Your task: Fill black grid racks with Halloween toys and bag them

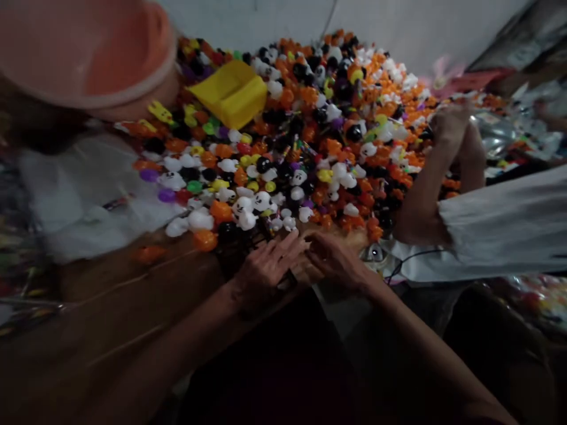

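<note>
- Forearms (425,333) nearest the camera, angled up from lower left and lower right.
- Left hand (266,262) and right hand (334,257) at frame centre, over the near edge of the worktop (146,295). Fingertips close together; too dark and blurred to tell whether touching.
- Hand state: fingers bent, both sides. Can't tell if either one grips a piece.
- Toy pile (310,159) straight up-frame of both hands. Long axis roughly left-right, across the line of the fingers.
- Key relation: small white pieces (289,224) on the pile's near fringe, just above the left fingertips. Left hand nearer; right slightly farther off.
- Yellow scoop (239,97) on the pile, upper left of centre, well apart from hands.
- Co-worker's arm (419,215) right of the right hand, apart.
</note>
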### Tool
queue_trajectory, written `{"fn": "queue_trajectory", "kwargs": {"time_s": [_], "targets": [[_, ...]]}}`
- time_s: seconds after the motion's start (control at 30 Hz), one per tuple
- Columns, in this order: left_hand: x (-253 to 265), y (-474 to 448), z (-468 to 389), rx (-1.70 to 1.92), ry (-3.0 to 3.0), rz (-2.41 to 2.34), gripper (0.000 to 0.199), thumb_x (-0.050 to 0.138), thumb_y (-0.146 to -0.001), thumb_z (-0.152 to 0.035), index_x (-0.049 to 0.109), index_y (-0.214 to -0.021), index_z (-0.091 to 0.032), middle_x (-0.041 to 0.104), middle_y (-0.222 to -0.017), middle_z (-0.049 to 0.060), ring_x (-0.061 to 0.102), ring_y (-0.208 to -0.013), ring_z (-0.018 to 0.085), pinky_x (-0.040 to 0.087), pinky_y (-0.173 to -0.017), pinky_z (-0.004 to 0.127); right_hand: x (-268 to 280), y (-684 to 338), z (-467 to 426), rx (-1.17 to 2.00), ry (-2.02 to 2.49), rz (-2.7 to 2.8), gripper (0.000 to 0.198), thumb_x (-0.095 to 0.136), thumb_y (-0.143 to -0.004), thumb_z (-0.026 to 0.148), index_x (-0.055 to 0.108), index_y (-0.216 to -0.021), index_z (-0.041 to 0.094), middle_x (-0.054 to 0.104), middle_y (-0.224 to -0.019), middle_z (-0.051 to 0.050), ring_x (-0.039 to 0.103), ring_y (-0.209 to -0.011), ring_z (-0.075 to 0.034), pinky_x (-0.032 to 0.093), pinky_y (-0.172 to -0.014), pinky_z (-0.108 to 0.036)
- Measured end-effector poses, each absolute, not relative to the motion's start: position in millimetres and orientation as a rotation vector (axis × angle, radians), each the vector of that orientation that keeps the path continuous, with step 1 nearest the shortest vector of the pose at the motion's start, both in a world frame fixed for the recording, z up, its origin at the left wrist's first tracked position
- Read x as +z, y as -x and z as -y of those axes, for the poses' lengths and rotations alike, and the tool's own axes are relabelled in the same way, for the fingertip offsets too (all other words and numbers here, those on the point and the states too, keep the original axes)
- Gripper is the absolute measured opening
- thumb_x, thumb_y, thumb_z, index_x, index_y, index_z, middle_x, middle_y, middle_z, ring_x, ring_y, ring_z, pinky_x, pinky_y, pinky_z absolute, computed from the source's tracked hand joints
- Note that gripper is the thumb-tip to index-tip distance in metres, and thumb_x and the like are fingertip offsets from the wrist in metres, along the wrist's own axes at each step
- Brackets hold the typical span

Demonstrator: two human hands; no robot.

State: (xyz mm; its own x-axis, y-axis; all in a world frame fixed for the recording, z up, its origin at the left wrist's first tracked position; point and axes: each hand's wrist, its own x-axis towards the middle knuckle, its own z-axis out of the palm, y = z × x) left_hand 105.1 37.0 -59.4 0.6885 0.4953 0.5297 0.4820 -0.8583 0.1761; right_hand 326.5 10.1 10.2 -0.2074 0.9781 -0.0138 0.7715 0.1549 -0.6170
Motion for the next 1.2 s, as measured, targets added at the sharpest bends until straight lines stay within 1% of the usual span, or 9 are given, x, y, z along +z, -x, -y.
{"fn": "queue_trajectory", "kwargs": {"time_s": [0.13,0.23,0.4,0.53,0.63,0.7,0.77,1.0,1.2], "targets": [[-48.4,-120.8,-24.0,1.095,-2.961,-0.696,0.065,0.049,-0.102,-0.020,0.022,-0.161,-0.009,0.054,-0.149,0.021,0.059,-0.134,0.028,0.055,-0.104,0.032,-9.6,-309.4,6.8,1.009,1.490,1.593,0.023,0.060,-0.087,0.030,0.057,-0.106,0.019,0.069,-0.100,-0.007,0.068,-0.088,-0.018,0.057,-0.081,-0.032],[-44.0,-126.4,-21.5,1.055,-2.914,-0.862,0.071,0.046,-0.104,-0.021,0.011,-0.164,-0.012,0.052,-0.151,0.023,0.067,-0.123,0.026,0.058,-0.096,0.029,-8.6,-298.3,1.7,1.066,1.377,1.595,0.035,0.057,-0.086,0.023,0.052,-0.121,0.020,0.069,-0.106,-0.008,0.067,-0.090,-0.018,0.057,-0.080,-0.031],[-45.5,-116.2,-24.2,1.123,-2.771,-1.130,0.060,0.043,-0.104,-0.018,0.025,-0.161,-0.016,0.070,-0.130,0.014,0.075,-0.105,0.021,0.061,-0.082,0.024,10.7,-301.1,-19.3,1.024,1.353,2.026,0.065,0.060,-0.088,0.026,0.040,-0.149,0.017,0.070,-0.103,-0.007,0.065,-0.083,-0.018,0.054,-0.074,-0.029],[-53.7,-107.1,-28.8,1.225,-2.579,-1.152,0.041,0.048,-0.103,-0.017,0.053,-0.143,-0.016,0.076,-0.118,0.009,0.076,-0.093,0.016,0.059,-0.083,0.020,46.5,-326.5,-61.8,1.061,1.296,2.224,0.039,0.062,-0.092,0.038,0.066,-0.125,0.018,0.074,-0.101,-0.005,0.067,-0.083,-0.016,0.051,-0.071,-0.024],[-60.9,-107.4,-34.6,1.235,-2.172,-1.144,0.027,0.052,-0.101,-0.026,0.065,-0.123,-0.019,0.078,-0.111,0.006,0.076,-0.093,0.017,0.060,-0.083,0.021,77.5,-337.6,-113.7,0.419,1.665,2.145,0.028,0.051,-0.097,0.027,0.073,-0.108,0.015,0.075,-0.094,-0.007,0.067,-0.081,-0.018,0.049,-0.074,-0.027],[-64.3,-110.1,-37.6,1.179,-1.810,-1.163,0.025,0.056,-0.097,-0.036,0.066,-0.114,-0.020,0.078,-0.095,0.003,0.075,-0.077,0.015,0.060,-0.069,0.021,91.3,-334.8,-152.9,-0.041,1.922,2.061,0.028,0.048,-0.095,0.020,0.074,-0.103,0.013,0.075,-0.095,-0.013,0.069,-0.087,-0.024,0.048,-0.079,-0.032],[-66.1,-113.2,-39.0,1.122,-1.533,-1.151,0.028,0.059,-0.091,-0.041,0.066,-0.109,-0.020,0.076,-0.085,0.001,0.071,-0.066,0.014,0.057,-0.059,0.021,95.9,-326.2,-189.1,-0.259,2.118,2.045,0.028,0.048,-0.092,0.016,0.074,-0.100,0.012,0.074,-0.095,-0.019,0.069,-0.094,-0.029,0.047,-0.081,-0.035],[-68.1,-116.6,-39.8,1.078,-1.452,-1.069,0.026,0.072,-0.079,-0.041,0.068,-0.097,-0.023,0.073,-0.083,-0.001,0.069,-0.075,0.014,0.057,-0.072,0.024,80.0,-310.2,-248.1,-0.239,2.333,2.097,0.024,0.051,-0.090,0.013,0.072,-0.100,0.009,0.071,-0.099,-0.024,0.068,-0.098,-0.033,0.048,-0.083,-0.039],[-68.2,-114.1,-40.4,1.058,-1.411,-1.036,0.026,0.066,-0.084,-0.040,0.069,-0.104,-0.023,0.075,-0.090,0.000,0.071,-0.080,0.015,0.058,-0.077,0.024,104.4,-333.9,-220.8,-0.231,1.819,1.888,0.022,0.062,-0.089,0.032,0.069,-0.077,0.015,0.069,-0.079,-0.007,0.062,-0.080,-0.020,0.049,-0.075,-0.032]]}}
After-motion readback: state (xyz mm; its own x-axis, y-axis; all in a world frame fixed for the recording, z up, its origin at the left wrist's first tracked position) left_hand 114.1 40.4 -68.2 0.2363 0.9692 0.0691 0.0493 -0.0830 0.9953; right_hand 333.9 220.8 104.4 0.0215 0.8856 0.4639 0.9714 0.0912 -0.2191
